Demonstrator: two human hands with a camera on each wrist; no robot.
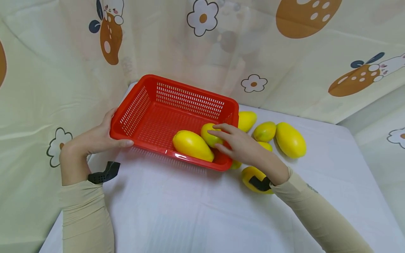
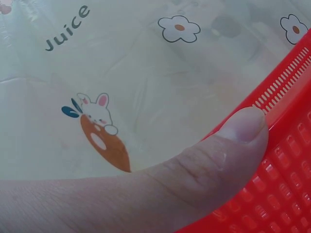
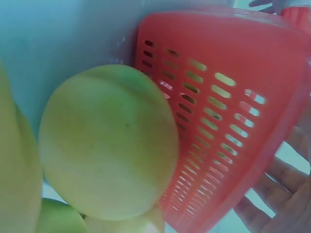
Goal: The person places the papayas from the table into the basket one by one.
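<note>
A red plastic basket (image 1: pixel 171 119) with slotted walls stands at the table's back, two yellow mangoes in its right part. My left hand (image 1: pixel 99 137) holds the basket's left end, its thumb along the front rim. The left wrist view shows that thumb (image 2: pixel 238 136) against the red plastic; the other fingers are hidden there. Inside the basket's right end, my right hand (image 1: pixel 237 144) reaches over the smaller mango (image 1: pixel 207 135), fingers spread and touching or very near it. The larger mango (image 1: pixel 192 144) lies beside it, along the front wall.
Outside the basket's right end several more mangoes lie on the white tabletop (image 1: pixel 196 218), among them a large one (image 1: pixel 291 140) and one (image 1: pixel 253 177) under my right wrist. A greenish-yellow mango (image 3: pixel 109 145) sits against the outer wall. A printed curtain (image 1: pixel 177 42) hangs behind.
</note>
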